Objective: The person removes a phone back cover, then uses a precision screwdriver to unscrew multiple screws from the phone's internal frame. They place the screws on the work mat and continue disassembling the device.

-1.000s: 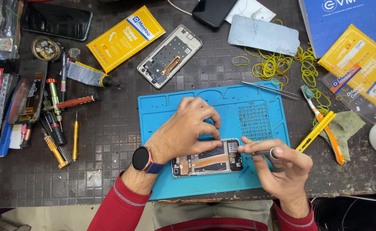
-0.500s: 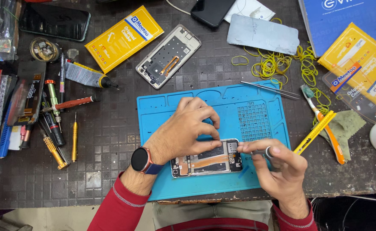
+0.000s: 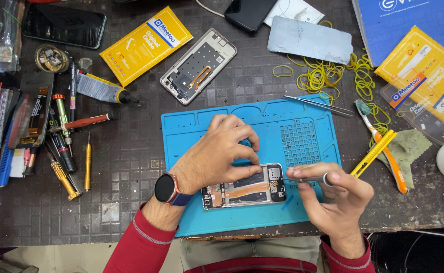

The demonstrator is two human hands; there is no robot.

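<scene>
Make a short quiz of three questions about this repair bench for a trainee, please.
1. True or false: the left hand rests on the opened phone.
2. What lies under that phone? A) blue mat B) yellow box C) green cloth
3. What does the right hand pinch?

Key:
1. True.
2. A, the blue mat.
3. A thin metal tool, its tip at the phone's right end.

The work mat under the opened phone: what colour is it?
Blue; the mat shows best in the head view.
</scene>
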